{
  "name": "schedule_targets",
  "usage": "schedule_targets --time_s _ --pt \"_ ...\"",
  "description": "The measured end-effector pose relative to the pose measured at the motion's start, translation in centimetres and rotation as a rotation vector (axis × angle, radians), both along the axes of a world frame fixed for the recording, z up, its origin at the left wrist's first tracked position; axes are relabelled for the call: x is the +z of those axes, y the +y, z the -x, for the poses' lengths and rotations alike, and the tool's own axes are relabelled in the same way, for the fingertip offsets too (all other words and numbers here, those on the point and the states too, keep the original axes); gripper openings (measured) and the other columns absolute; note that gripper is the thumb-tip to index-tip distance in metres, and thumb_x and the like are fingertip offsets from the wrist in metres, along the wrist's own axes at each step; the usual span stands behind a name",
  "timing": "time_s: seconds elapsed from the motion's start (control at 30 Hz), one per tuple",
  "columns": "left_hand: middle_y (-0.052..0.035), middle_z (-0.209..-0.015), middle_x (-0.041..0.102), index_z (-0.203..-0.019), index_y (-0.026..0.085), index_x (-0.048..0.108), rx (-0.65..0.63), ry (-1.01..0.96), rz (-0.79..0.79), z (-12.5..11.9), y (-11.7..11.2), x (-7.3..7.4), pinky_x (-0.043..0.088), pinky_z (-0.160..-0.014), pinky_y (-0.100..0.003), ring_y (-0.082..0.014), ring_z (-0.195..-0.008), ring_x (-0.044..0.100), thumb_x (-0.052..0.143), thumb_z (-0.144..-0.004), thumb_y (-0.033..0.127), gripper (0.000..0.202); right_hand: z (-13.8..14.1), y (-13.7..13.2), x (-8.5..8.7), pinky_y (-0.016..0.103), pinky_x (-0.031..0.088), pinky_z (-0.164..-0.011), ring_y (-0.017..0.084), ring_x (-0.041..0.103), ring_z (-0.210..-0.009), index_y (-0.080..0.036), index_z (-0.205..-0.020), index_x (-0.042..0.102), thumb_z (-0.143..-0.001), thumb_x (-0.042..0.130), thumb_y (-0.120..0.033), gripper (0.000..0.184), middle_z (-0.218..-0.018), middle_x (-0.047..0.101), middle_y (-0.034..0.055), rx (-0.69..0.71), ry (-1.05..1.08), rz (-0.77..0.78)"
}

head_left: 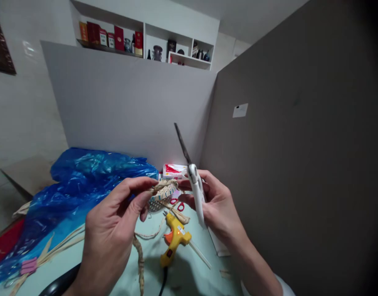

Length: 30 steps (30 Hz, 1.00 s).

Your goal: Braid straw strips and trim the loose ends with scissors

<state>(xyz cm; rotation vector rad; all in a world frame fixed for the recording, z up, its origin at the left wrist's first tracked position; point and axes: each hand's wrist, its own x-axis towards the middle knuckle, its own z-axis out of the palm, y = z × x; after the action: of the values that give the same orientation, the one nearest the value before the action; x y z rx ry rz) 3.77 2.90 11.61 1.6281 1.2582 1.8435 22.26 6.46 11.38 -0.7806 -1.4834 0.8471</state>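
Note:
My left hand (110,230) pinches a twisted straw cord (167,186) between thumb and fingers. A thicker length of braided cord (139,257) hangs below that hand. In my right hand (221,205) are scissors (193,176) with white handles, their dark blades pointing up and away. The right fingertips come close to the cord's far end; whether they touch it I cannot tell. Behind the cord is a small woven basket (161,197) with blue stitches, partly hidden. Below lies a yellow glue gun (176,234) with a glue stick in its back end.
Blue plastic sheeting (84,181) is heaped at the left. A pink clip (28,266) holds straw strips (59,248). Red-handled scissors (180,206) and a red-and-white box (173,170) lie farther back. Grey panels (139,102) wall the table at the back and right.

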Motion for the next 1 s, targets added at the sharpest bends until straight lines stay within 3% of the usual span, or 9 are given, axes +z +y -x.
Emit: schedule_targets --time_s 0.1,0.2,0.37,0.53,0.7,0.83,1.0 --pt "0.0059 -0.064 0.064 -0.093 0.029 0.076 -0.072 0.0 0.06 0.0 -0.2 0.1 0.044 -0.05 -0.017 -0.0097 -0.053 0.053 0.068 -0.088 0.034 0.011 0.1 0.3 0.0 0.034 0.058 -0.078 0.021 0.069 -0.083 -0.022 -0.094 0.067 -0.066 0.088 -0.03 0.036 -0.09 0.071 0.0028 -0.029 0.03 0.003" --pt "0.0061 -0.053 0.054 -0.093 0.026 0.076 -0.119 -0.017 0.13 -0.2 -0.2 0.0 0.036 -0.042 -0.018 -0.0094 -0.046 0.045 0.067 -0.088 0.04 0.017 -0.2 0.8 0.2 0.031 0.058 -0.074 0.018 0.067 -0.078 -0.022 -0.09 0.064 -0.06 0.092 -0.026 0.041 -0.082 0.068 -0.0001 0.027 0.093 0.045" --pt "0.0018 -0.066 0.063 -0.09 0.023 0.075 -0.14 -0.018 0.189 -0.2 0.0 -0.2 0.037 -0.044 -0.018 -0.0094 -0.05 0.043 0.067 -0.088 0.042 0.02 -1.2 1.3 0.4 0.025 0.053 -0.059 0.01 0.059 -0.058 -0.02 -0.09 0.062 -0.06 0.092 -0.025 0.043 -0.073 0.066 -0.0038 0.198 0.208 0.146" --pt "0.0017 -0.068 0.062 -0.089 0.023 0.07 -0.431 -0.009 0.381 0.3 0.2 -0.3 0.035 -0.046 -0.016 -0.0083 -0.052 0.042 0.064 -0.091 0.045 0.022 -1.9 1.9 0.1 0.022 0.053 -0.059 0.009 0.064 -0.061 -0.021 -0.092 0.063 -0.067 0.089 -0.024 0.037 -0.073 0.067 -0.0047 0.274 0.315 0.154" --pt "0.0053 -0.061 0.042 -0.088 0.022 0.069 -0.66 -0.155 0.575 0.2 0.4 -0.4 0.029 -0.047 -0.016 -0.0087 -0.055 0.031 0.067 -0.089 0.05 0.027 -2.1 2.4 -0.1 0.023 0.056 -0.063 0.011 0.067 -0.065 -0.02 -0.092 0.063 -0.06 0.094 -0.028 0.045 -0.074 0.069 -0.0038 0.26 0.296 0.176" --pt "0.006 -0.059 0.037 -0.091 0.024 0.07 -0.696 -0.193 0.611 -0.3 0.1 -0.5 0.024 -0.045 -0.019 -0.0092 -0.054 0.025 0.069 -0.087 0.05 0.027 -2.2 2.4 -0.1 0.026 0.057 -0.068 0.012 0.066 -0.067 -0.02 -0.092 0.062 -0.061 0.094 -0.031 0.046 -0.076 0.068 -0.0035 0.231 0.278 0.2" --pt "0.0045 -0.059 0.048 -0.085 0.026 0.072 -0.565 -0.192 0.604 -0.7 -0.6 -0.5 0.024 -0.047 -0.019 -0.0085 -0.053 0.032 0.076 -0.079 0.051 0.026 -2.2 2.5 -0.2 0.025 0.055 -0.064 0.012 0.066 -0.067 -0.02 -0.091 0.061 -0.056 0.096 -0.032 0.051 -0.077 0.067 -0.003 0.212 0.276 0.254"
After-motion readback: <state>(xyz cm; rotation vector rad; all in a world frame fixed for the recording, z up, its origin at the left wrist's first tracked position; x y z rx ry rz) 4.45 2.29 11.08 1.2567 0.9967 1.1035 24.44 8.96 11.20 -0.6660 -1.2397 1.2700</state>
